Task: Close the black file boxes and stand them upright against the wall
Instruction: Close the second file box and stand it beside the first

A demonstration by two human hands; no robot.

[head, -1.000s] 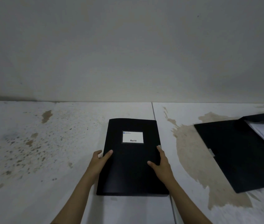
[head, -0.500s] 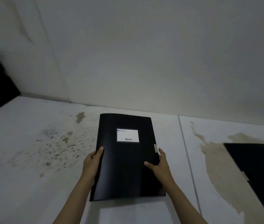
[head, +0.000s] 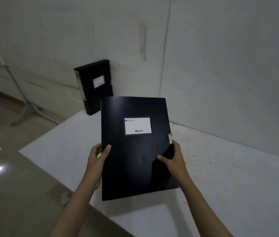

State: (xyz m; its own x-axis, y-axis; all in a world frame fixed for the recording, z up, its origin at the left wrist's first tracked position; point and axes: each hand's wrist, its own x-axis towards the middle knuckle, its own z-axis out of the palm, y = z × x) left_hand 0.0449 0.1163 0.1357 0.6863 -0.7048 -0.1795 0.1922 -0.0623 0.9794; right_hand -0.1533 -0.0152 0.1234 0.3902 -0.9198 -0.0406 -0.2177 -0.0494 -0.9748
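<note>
I hold a closed black file box (head: 135, 154) with a white label in front of me, lifted off the white table (head: 229, 177). My left hand (head: 97, 156) grips its left edge and my right hand (head: 173, 158) grips its right edge just below the clasp. A second closed black file box (head: 95, 86) stands upright against the wall (head: 221, 65) at the table's far left corner, beyond the held box.
The table's left edge runs diagonally from the standing box toward me, with glossy brown floor (head: 15, 185) beyond it. A metal stand's legs (head: 27, 110) rest on the floor by the wall at the left.
I have lifted the file box off the table and turned left with it. The open box at the right left the view, and the standing box by the wall came into view.
</note>
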